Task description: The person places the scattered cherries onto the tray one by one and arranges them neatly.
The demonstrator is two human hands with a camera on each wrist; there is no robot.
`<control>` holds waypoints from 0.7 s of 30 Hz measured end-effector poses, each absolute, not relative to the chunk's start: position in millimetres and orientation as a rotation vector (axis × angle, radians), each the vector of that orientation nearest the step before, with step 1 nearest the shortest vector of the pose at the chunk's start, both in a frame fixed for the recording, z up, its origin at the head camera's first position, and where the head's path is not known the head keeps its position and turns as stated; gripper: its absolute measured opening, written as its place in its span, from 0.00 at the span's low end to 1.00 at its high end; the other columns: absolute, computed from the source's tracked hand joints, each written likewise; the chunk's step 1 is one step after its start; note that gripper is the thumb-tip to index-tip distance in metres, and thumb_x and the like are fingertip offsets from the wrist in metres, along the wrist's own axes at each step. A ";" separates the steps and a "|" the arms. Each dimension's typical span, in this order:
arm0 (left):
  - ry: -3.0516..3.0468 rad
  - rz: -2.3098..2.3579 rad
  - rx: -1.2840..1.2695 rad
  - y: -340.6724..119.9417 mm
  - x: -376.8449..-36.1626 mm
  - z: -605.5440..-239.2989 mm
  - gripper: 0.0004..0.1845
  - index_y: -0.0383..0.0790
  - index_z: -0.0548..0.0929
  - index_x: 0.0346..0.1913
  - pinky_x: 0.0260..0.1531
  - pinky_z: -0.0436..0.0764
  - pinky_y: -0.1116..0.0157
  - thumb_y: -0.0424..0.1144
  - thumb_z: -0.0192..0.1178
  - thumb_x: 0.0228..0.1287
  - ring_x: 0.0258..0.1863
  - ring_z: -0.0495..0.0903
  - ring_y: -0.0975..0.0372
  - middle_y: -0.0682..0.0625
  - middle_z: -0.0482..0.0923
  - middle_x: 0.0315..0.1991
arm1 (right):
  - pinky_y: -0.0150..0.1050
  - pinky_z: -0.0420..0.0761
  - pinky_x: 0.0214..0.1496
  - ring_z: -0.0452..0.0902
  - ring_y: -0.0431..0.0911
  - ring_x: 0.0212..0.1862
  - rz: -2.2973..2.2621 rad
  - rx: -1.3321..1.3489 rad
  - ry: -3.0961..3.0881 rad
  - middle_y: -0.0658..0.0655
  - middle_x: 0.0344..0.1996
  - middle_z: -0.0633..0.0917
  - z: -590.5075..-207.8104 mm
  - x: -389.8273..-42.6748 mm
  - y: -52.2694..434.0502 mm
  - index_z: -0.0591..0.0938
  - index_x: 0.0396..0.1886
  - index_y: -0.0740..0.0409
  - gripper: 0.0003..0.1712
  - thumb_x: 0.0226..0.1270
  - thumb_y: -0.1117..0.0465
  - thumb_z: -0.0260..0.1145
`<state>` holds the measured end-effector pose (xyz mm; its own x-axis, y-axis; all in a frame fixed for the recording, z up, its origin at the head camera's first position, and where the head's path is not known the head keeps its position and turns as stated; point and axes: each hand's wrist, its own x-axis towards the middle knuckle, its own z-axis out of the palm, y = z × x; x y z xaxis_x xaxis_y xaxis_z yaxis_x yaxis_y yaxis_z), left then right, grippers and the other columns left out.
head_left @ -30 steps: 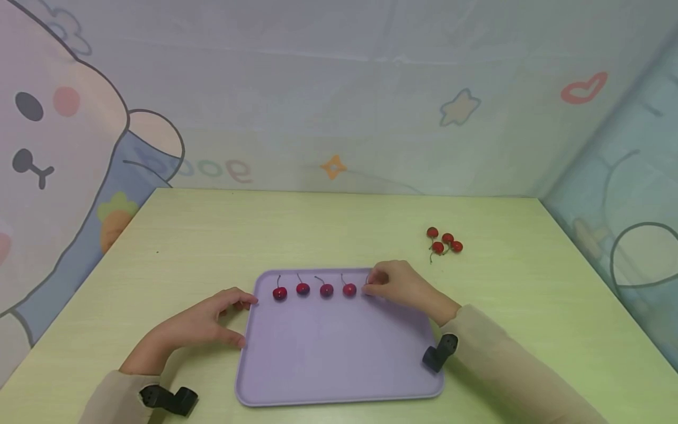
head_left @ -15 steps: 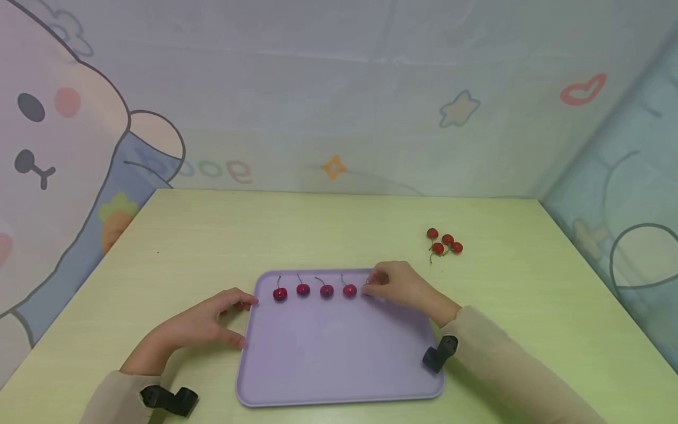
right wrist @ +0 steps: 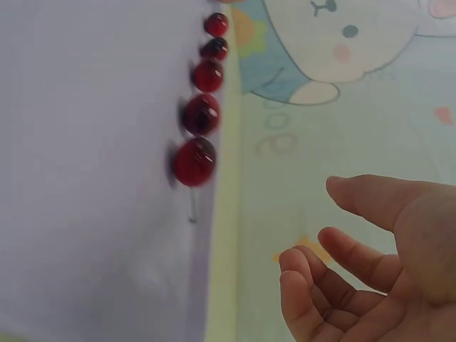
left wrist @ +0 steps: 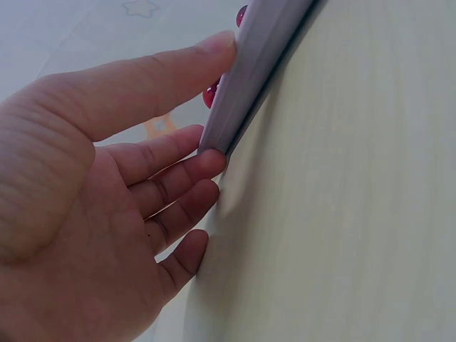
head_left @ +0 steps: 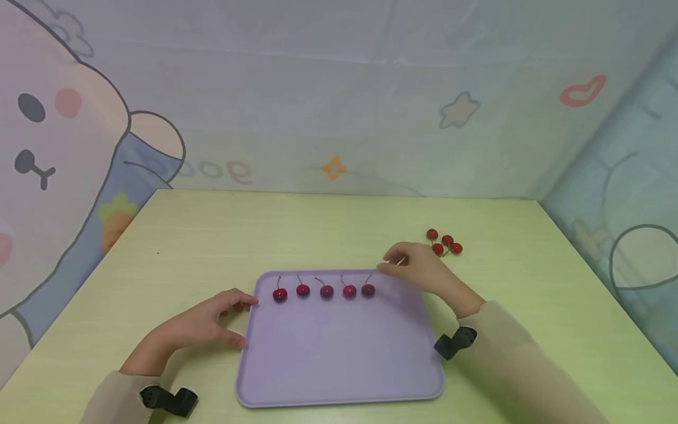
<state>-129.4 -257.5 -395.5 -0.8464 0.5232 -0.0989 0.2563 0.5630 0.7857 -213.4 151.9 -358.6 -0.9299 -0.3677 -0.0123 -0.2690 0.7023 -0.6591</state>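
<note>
Pale green wooden worktop (head_left: 212, 235) against a pastel cartoon curtain, carrying a flat lilac plastic tray (head_left: 339, 353) with a raised rim. Five small glossy red cherries with thin stems (head_left: 326, 290) lined along the tray's far edge; four loose red cherries (head_left: 447, 241) well apart on the worktop to the right.

Left hand (head_left: 198, 324) resting at the tray's left edge, grip loose, fingers nearly straight and touching the rim. Right hand (head_left: 424, 271) lifted just beyond the tray's far right corner, grip relaxed and holding nothing, near the loose cluster.

Cherries judged light, round, smooth, prone to rolling; best pinched by the stem or gently around the body. Tray judged stiff and light, likely to slide.

Left wrist view: fingertips (left wrist: 214, 160) against the rim's (left wrist: 242, 85) underside, hidden from the head camera. Right wrist view: empty curled fingers (right wrist: 320, 274), plus the nearest cherry (right wrist: 194, 161) lying on its side, stem toward the rim.
</note>
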 end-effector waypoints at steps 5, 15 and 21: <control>2.480 1.172 0.641 -257.7 -129.6 -396.1 0.36 0.39 0.72 0.60 0.56 0.67 0.64 0.46 0.74 0.48 0.56 0.65 0.51 0.45 0.70 0.57 | 0.42 0.78 0.44 0.79 0.48 0.43 -1.075 -0.507 2.776 0.55 0.42 0.84 -342.7 -218.2 172.7 0.82 0.46 0.57 0.19 0.64 0.48 0.66; 2.500 1.152 0.618 -258.2 -130.5 -397.4 0.35 0.40 0.73 0.59 0.58 0.67 0.59 0.46 0.74 0.48 0.55 0.66 0.52 0.45 0.71 0.56 | 0.42 0.79 0.42 0.80 0.45 0.36 -1.178 -0.495 2.753 0.56 0.38 0.84 -325.5 -233.8 221.0 0.80 0.49 0.59 0.19 0.68 0.50 0.64; 2.505 1.150 0.618 -259.1 -130.8 -400.0 0.35 0.40 0.73 0.59 0.56 0.67 0.65 0.47 0.75 0.47 0.55 0.65 0.51 0.46 0.71 0.55 | 0.43 0.77 0.44 0.78 0.50 0.43 -1.085 -0.469 2.850 0.59 0.43 0.83 -331.0 -244.5 247.7 0.79 0.52 0.62 0.21 0.70 0.50 0.61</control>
<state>-130.8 -259.1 -400.0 -0.8567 0.5055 -0.1029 0.2514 0.5834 0.7723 -244.5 247.7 -331.0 -0.9522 -0.3005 0.0548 -0.2608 0.7064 -0.6580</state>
